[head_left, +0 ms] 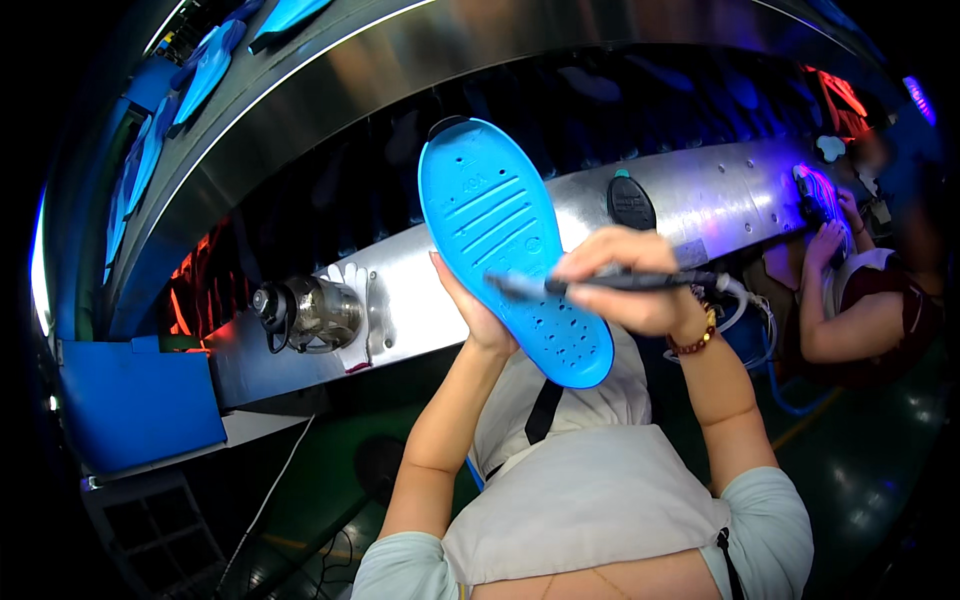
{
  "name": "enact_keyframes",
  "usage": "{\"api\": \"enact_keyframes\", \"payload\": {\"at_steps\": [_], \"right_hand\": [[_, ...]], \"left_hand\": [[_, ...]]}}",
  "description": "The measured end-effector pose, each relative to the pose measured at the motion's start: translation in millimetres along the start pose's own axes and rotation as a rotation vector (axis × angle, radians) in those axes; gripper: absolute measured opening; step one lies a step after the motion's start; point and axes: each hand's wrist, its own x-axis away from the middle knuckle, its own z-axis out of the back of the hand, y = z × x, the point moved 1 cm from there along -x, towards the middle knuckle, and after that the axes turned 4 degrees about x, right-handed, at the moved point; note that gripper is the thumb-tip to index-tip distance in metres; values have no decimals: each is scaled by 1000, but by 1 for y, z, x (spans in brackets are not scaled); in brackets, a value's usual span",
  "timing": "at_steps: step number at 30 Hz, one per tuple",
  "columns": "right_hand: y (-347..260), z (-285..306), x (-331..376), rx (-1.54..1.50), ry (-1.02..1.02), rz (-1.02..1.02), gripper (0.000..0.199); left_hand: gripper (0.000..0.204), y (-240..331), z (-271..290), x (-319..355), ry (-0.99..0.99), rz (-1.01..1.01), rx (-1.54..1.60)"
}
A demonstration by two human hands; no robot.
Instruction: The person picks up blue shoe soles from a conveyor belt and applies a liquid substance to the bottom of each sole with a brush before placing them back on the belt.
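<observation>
A blue shoe sole (490,210) with ribs and small holes is held up above the bench, its long side slanting toward me. My left hand (478,318) grips it from its left edge and below; most of those fingers are hidden behind it. A dark rim (447,126) shows at the sole's far end. In my right hand (628,275) is a black-handled brush (690,282), fingers closed round the handle. Its blurred bristles lie over the middle of the sole; whether they touch cannot be told. A pale hose (738,288) leads from the handle's back end.
A black sole-shaped piece (631,202) lies on the metal bench (690,195). Left stand a clear bottle (320,315) with a black lid and a white glove (355,310). Blue soles (205,75) ride the curved conveyor (215,155). Another person (850,320) works at right.
</observation>
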Motion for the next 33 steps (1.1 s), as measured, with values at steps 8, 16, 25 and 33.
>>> {"api": "enact_keyframes", "payload": {"at_steps": [8,16,25,33], "right_hand": [[-3,4,2,116,-95,65,18],[4,2,13,-98,-23,-104,19],[6,3,20,-73,-44,-56,21],[22,1,25,-498,29,-211,20]], "left_hand": [[99,19,-2,-15,-230,1,128],[98,36,-4,-24,-267,-89,190],[94,58,-15,-29,-349,-144,109],[95,61,-17,-29,-314,-98,121]]}}
